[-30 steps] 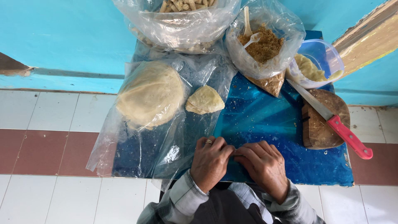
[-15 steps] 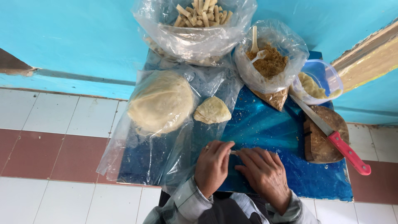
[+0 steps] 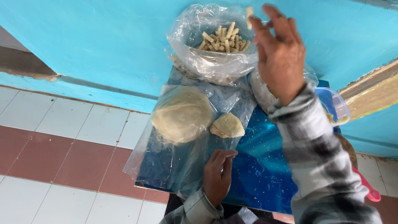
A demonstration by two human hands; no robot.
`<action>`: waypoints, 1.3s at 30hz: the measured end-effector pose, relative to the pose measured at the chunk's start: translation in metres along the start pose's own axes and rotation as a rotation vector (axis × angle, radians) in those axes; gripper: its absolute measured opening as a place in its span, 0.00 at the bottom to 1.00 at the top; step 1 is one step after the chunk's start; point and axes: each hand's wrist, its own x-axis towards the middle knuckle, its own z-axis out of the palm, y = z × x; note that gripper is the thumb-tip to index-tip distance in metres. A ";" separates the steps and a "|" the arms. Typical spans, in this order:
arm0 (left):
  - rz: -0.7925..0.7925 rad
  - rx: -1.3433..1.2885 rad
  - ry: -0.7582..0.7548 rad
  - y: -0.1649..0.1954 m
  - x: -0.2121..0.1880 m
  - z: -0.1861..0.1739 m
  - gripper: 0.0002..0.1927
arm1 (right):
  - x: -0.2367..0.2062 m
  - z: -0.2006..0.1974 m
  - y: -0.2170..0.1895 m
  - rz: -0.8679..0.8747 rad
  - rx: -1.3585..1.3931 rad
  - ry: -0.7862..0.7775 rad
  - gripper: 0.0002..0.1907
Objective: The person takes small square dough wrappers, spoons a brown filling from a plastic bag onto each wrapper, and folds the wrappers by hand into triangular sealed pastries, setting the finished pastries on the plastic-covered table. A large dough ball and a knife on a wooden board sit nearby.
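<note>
One blue table (image 3: 265, 166), turquoise wall (image 3: 103, 45), tiled floor (image 3: 62, 141)

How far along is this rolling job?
Done: a good heap of finished rolls lies in the clear bag. In hand: the right hand lifts one more roll above that bag, while the left hand rests on the blue table. Left: a big stack of round wrappers and a small folded piece remain, so plenty of work seems to be ahead.

Right hand (image 3: 281, 54) holds roll (image 3: 249, 11) over bag of rolls (image 3: 211, 49); left hand (image 3: 217, 176) rests on blue table (image 3: 265, 166).
</note>
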 end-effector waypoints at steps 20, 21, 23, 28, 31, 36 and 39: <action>0.255 0.665 -0.026 0.002 0.029 -0.014 0.19 | -0.160 0.038 -0.045 0.348 0.525 -0.624 0.07; 0.261 0.692 -0.038 -0.002 0.030 -0.014 0.19 | -0.160 0.040 -0.040 0.369 0.554 -0.660 0.08; 0.329 0.756 -0.059 -0.007 0.031 -0.011 0.24 | -0.159 0.043 -0.031 0.365 0.597 -0.691 0.08; 0.381 0.918 -0.141 -0.015 0.029 -0.002 0.24 | -0.158 0.048 -0.022 0.432 0.701 -0.808 0.10; 0.465 0.987 -0.108 -0.018 0.028 0.000 0.22 | -0.157 0.055 -0.021 0.459 0.668 -0.818 0.11; 0.418 1.101 -0.139 -0.023 0.029 0.003 0.25 | -0.164 0.069 -0.019 0.512 0.619 -0.798 0.13; 0.404 1.098 -0.133 -0.024 0.029 0.003 0.24 | -0.176 0.078 -0.019 0.518 0.582 -0.706 0.13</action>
